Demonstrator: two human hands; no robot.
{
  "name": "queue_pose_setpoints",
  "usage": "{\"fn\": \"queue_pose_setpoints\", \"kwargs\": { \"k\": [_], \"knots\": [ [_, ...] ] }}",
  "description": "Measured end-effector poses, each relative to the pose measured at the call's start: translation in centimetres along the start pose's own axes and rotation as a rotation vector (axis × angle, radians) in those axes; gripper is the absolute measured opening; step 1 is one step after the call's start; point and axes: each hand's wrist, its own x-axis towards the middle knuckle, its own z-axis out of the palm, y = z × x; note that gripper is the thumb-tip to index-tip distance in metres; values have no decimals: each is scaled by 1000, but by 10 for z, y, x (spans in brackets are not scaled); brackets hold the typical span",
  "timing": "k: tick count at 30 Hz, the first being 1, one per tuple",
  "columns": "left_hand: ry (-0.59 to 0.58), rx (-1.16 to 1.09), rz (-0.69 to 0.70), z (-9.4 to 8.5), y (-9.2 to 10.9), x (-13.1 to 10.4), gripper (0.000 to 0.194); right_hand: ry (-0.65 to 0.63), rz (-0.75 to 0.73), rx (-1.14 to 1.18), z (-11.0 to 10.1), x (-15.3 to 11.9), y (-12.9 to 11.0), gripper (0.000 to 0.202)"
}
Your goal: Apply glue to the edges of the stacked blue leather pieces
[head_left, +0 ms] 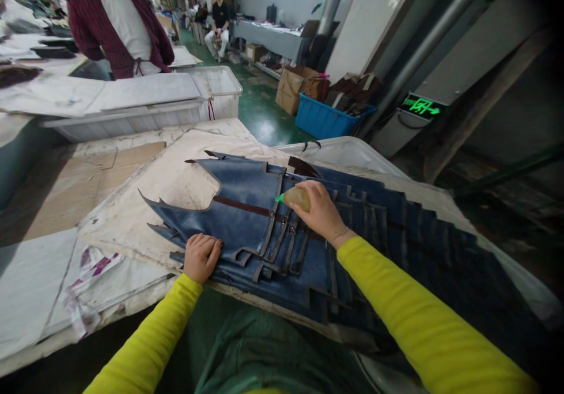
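My right hand (324, 212) is closed round a yellowish squeeze bottle (296, 198) with a green nozzle. The nozzle points left, just over a dark edge strip on the stack of blue leather pieces (240, 182). These pieces overlap like shingles, with dark brown borders and a brown band (242, 205) running across. Shiny wet-looking spots show on the strips near the bottle. My left hand (201, 257) presses on the near edge of the top leather piece, its fingers curled and close together at that edge. The fingertips are partly hidden.
Under the leather lies a cream cloth (127, 206) on the table, with cardboard (83, 182) to the left. Beyond stand a white plastic bin (224, 83) and a blue crate (324, 118). One person (118, 24) stands at the back left; another (219, 21) sits farther off.
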Motion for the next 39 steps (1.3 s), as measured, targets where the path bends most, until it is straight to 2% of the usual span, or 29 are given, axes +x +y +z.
{"fn": "queue_pose_setpoints", "kwargs": {
  "k": [15,19,23,27,31,39],
  "knots": [
    [6,-29,8,-2,1,0,22,112,13,-100,5,46,23,41],
    [6,-34,10,-2,2,0,22,140,42,-89,4,45,21,40],
    [2,-26,6,-2,1,1,23,147,149,-48,3,35,19,39],
    [-6,-17,1,-2,1,1,25,104,232,33,2,21,16,38],
    [-14,-15,0,-2,2,1,25,55,254,99,2,15,13,36],
    [-26,-8,-11,-3,3,2,27,225,167,-55,8,47,22,40]
  ]
}}
